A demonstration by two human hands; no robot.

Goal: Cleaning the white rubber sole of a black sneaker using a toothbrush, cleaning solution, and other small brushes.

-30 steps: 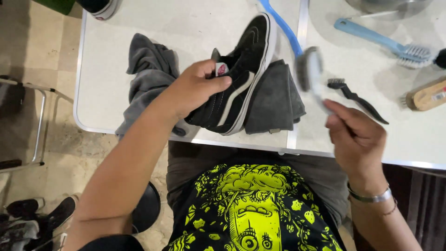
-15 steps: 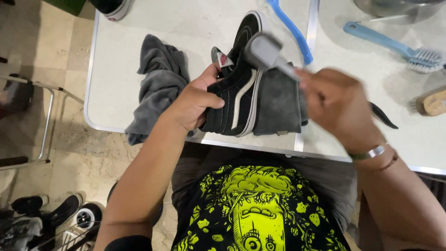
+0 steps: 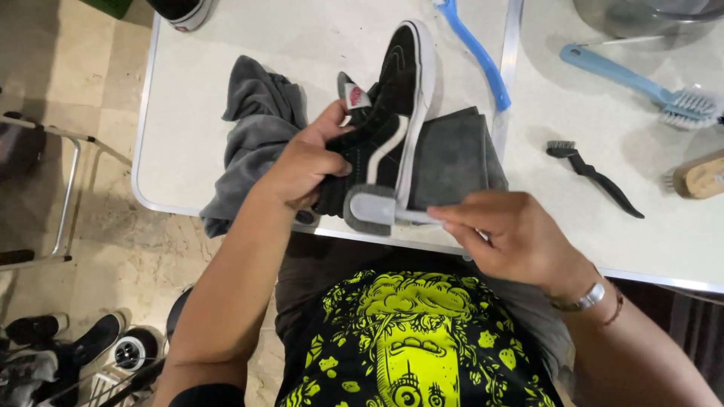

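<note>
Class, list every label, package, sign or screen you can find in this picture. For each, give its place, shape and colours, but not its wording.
Heel tab label: small red patch with white marks, on the back of the black sneaker that the left hand holds over the white table.
Shirt print: large neon-yellow cartoon drawing on the person's black shirt, bottom centre.
No packages, signs or screens in view.

blue brush (image 3: 641, 83), black brush (image 3: 596, 177), wooden brush (image 3: 701, 177)

Sneaker (image 3: 385, 128) in left hand (image 3: 302, 169): black, white stripe, white sole. Brush (image 3: 373, 209) in right hand (image 3: 513, 237): grey. Cloth (image 3: 253, 128) beyond left hand: dark grey.
</note>
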